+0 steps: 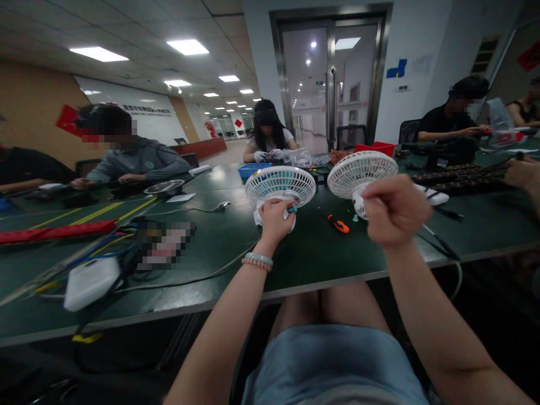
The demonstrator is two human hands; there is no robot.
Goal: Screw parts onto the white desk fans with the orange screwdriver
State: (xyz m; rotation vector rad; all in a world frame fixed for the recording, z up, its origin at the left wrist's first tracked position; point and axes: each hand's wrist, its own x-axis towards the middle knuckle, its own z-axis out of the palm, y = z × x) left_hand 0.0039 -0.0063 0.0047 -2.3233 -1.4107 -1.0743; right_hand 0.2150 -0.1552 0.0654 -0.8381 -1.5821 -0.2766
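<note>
Fans — two small white desk fans with round grilles, upright on green table (320, 253), left hand (275, 218) grasping left fan (280, 187), right hand (392, 209) clenched at right fan (361, 173) — no legible labels.

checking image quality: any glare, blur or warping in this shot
Head view: ceiling lights glare on the table; straight edges bow from wide-lens warping; right hand slightly motion-blurred; left hand and its fan fairly sharp; some patches pixelated.
</note>
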